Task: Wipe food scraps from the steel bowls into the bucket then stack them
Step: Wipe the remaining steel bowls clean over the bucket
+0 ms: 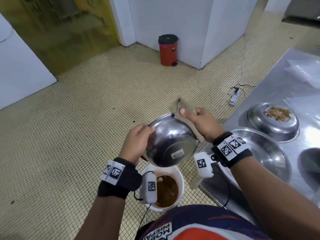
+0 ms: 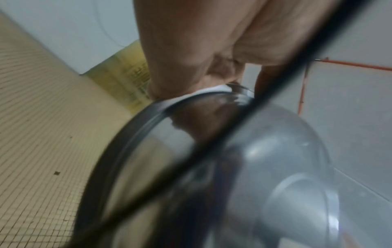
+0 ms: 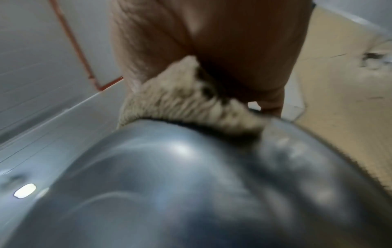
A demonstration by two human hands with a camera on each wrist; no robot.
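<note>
The left hand has its grip closed round the left rim of a steel bowl, held tipped with its mouth facing away and its labelled base toward the person, above a white bucket of brown scraps on the tiled floor. The right hand keeps a closed grip on a beige cloth, pressed over the bowl's far right rim. On the steel desk to the right lie more bowls; one carries food scraps. A red bin stands by the wall.
</note>
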